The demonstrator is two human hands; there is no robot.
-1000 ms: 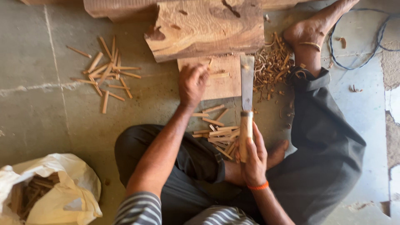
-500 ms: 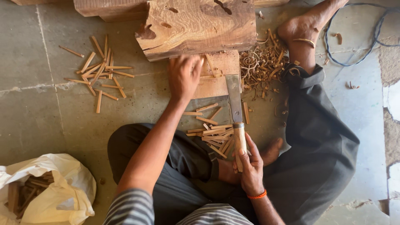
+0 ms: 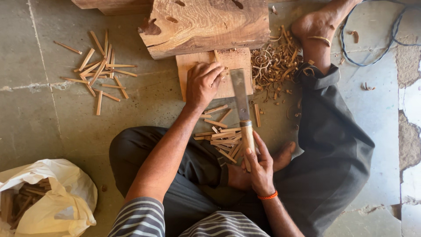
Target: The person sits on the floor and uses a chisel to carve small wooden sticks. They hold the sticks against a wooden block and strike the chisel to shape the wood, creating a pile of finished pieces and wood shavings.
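Wood is the stuff of everything here: a small flat pale wooden board [image 3: 215, 74] lies on the grey concrete floor [image 3: 39, 127], butted against a big rough brown log block [image 3: 206, 24], and on it the left hand [image 3: 202, 83] presses down, fingers curled together over what seems to be a thin stick (too hidden to be sure). The right hand [image 3: 259, 164] is wrapped tightly round the light wooden handle of a broad flat steel chisel [image 3: 241, 109], whose blade reaches up onto the board just beside the left fingers. The step in hand looks like splitting or trimming a stick on the board; the next stroke calls for a steady, short push with the edge kept clear of the fingertips. Cut sticks [image 3: 223, 140] pile between the knees, curled shavings [image 3: 274, 66] lie right of the board, another scatter of sticks [image 3: 101, 70] lies well to the left, and a white plastic bag [image 3: 48, 197] holds more.
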